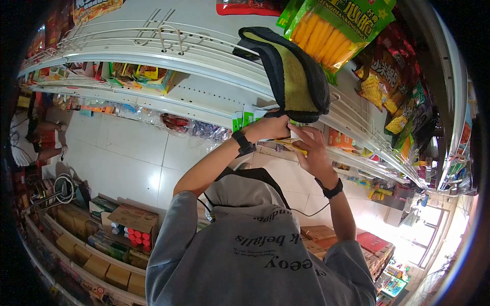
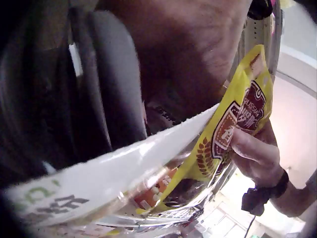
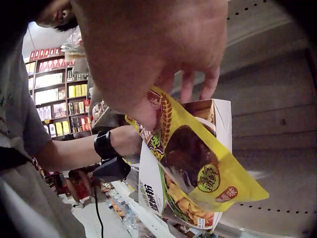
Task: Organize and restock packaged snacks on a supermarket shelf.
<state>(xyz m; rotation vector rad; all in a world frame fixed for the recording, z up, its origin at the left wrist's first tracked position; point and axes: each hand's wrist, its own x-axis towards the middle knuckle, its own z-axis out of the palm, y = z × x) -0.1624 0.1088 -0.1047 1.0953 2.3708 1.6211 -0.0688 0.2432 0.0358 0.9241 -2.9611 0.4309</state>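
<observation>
A yellow snack packet (image 3: 230, 181) is pinched by my right hand (image 1: 312, 145), its thumb (image 2: 252, 148) pressed on the printed front. Behind the packet in the right wrist view is a white food box (image 3: 151, 181) with green and black lettering and a picture of food. My left hand (image 1: 273, 127) is at that box, fingers curled and mostly hidden. In the left wrist view, the box's white edge (image 2: 124, 161) crosses in front of the left palm (image 2: 193, 44). Both hands are close together at the shelf edge.
Wire-railed shelves (image 1: 204, 56) curve across the front, carrying a green snack bag (image 1: 332, 30) and red-brown bags (image 1: 388, 76). A padded black and olive band (image 1: 296, 76) overlaps the shelf above the hands. Open cartons (image 1: 135, 224) stand on the lower left. Tiled floor (image 1: 127, 143) lies below.
</observation>
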